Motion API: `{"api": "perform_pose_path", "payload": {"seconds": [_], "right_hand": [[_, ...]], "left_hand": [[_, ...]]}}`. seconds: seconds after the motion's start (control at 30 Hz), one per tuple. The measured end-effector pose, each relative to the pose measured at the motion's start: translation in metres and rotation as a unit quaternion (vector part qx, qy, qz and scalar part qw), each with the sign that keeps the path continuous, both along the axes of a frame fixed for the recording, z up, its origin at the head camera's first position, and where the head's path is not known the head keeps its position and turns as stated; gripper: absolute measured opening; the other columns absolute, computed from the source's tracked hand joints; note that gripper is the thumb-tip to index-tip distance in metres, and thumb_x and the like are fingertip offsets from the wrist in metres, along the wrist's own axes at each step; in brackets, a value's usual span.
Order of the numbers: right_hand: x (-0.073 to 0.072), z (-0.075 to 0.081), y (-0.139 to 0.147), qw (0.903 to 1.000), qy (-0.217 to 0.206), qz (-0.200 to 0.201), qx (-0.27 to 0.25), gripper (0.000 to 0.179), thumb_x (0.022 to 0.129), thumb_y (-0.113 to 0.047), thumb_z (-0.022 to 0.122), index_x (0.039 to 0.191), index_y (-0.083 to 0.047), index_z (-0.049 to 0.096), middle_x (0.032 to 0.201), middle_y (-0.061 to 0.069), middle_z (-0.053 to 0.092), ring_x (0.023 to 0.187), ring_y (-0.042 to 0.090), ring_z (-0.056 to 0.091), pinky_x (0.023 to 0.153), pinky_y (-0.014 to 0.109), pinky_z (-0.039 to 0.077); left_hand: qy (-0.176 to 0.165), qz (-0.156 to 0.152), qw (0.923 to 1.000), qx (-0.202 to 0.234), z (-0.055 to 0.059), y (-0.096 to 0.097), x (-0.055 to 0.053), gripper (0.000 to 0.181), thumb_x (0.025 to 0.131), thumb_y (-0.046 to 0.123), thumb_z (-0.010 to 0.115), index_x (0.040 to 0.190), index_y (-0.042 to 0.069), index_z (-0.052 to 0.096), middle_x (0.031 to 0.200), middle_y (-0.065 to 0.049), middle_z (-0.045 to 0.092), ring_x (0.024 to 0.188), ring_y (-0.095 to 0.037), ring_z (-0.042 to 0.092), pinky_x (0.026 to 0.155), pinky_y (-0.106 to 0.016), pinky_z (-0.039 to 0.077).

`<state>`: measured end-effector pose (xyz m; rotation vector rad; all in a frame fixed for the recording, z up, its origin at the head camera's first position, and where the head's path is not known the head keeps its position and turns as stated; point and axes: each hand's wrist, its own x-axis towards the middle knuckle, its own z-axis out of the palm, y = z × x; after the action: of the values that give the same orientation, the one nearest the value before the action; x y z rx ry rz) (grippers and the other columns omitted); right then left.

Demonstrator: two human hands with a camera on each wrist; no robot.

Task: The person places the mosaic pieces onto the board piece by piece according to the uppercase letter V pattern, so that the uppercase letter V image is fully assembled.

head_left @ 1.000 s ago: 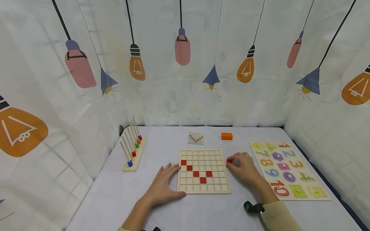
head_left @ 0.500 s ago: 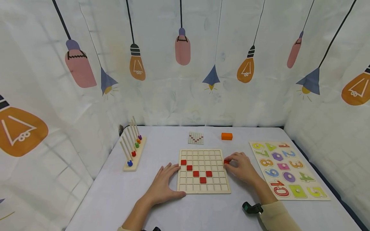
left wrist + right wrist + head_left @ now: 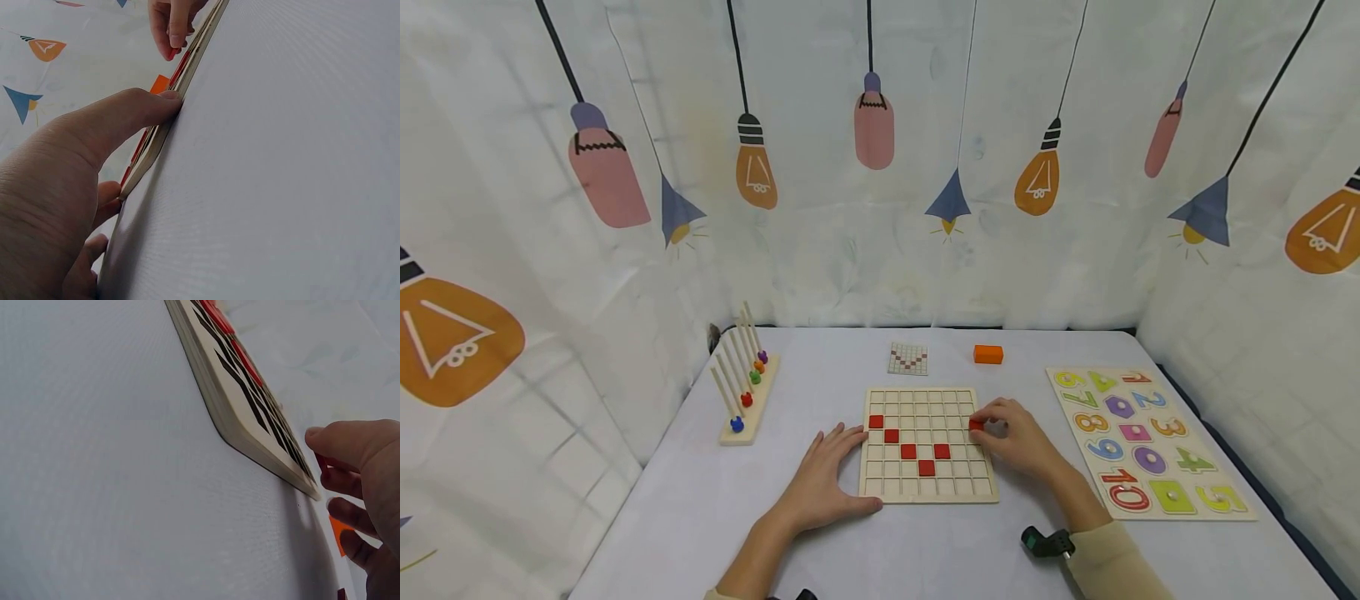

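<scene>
A wooden grid board (image 3: 955, 483) lies on the white table, with several red square tiles (image 3: 927, 468) set in its cells. At its left side my left hand (image 3: 823, 479) rests, fingers spread along the edge and thumb at the near corner; the left wrist view shows the thumb (image 3: 140, 107) on the board's edge. My right hand (image 3: 1018, 437) pinches one more red tile (image 3: 976, 424) between thumb and fingers, over the board's right edge. In the right wrist view that tile (image 3: 322, 465) is partly hidden by the thumb.
Behind the board lie a small pattern card (image 3: 907, 359) and an orange block (image 3: 988, 354). A peg stand with coloured beads (image 3: 752, 408) is on the left. To the right lies a number puzzle board (image 3: 1150, 442). A patterned white curtain (image 3: 865, 258) surrounds the table.
My right hand has moved left with the red tile, from beside the board to over its right edge. The left hand stays in place.
</scene>
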<state>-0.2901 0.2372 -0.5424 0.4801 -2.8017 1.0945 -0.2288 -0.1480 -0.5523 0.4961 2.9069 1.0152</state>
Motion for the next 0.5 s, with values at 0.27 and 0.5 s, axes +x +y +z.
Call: {"api": "perform_pose_path", "payload": {"seconds": [0.27,0.5], "right_hand": [[0.000,0.000,-0.006,0.9998,-0.005,0.018,-0.001,0.024,0.099,-0.032,0.087,0.122,-0.028,0.082,0.118,-0.014,0.071,0.116,0.013,0.061,0.104,0.043,0.060],[0.001,-0.001,-0.012,0.9997,-0.007,0.021,0.010,0.025,0.099,-0.035,0.087,0.123,-0.029,0.082,0.119,-0.015,0.071,0.116,0.013,0.060,0.102,0.039,0.060]], "left_hand": [[0.002,0.003,1.0000,-0.001,0.000,0.001,0.001,0.112,0.072,0.074,0.092,0.164,0.023,0.054,0.174,0.005,0.051,0.172,-0.030,0.029,0.143,-0.063,0.013],[-0.001,0.003,1.0000,-0.005,0.000,0.000,0.001,0.112,0.072,0.075,0.092,0.165,0.024,0.054,0.174,0.006,0.051,0.172,-0.029,0.028,0.143,-0.063,0.012]]}}
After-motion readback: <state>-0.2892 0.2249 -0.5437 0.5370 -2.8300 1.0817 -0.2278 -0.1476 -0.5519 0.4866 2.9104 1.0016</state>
